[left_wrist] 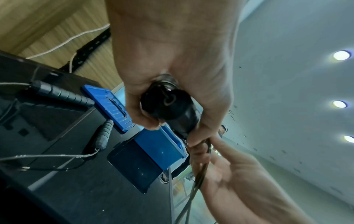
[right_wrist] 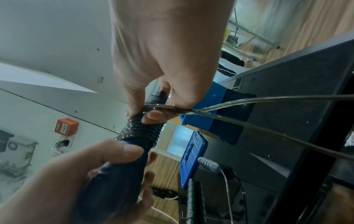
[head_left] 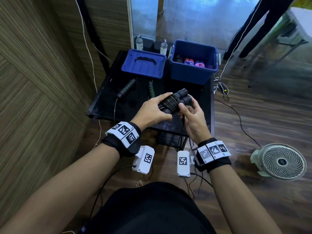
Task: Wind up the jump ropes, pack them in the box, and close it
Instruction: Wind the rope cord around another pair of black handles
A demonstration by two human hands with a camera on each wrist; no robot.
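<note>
Head view: a person stands at a small black table [head_left: 108, 102]. Their left hand [head_left: 152, 110] wraps its fingers around a pair of black jump rope handles [head_left: 181, 97] held side by side above the near edge of the table. Dark cord [head_left: 170, 103] is coiled tightly around the middle of the handles. The right hand [head_left: 192, 115] pinches the loose end of that cord just beside the coils. At the far right corner sits an open blue box [head_left: 193, 62] with wound ropes already inside. Its blue lid [head_left: 143, 65] lies flat beside it, toward the far left. A second jump rope [head_left: 126, 88] with green-ringed handles lies unwound in the middle of the table.

Left wrist view: fingers and thumb curl round the handle ends, gripping them firmly.

Right wrist view: thumb and forefinger pinch the cord where it meets the coils, and two strands trail off toward the table.

The handles look stiff and light, the best place to hold. The cord looks thin, springy and probably slick, so the coils may loosen unless the end is tucked in.
</note>
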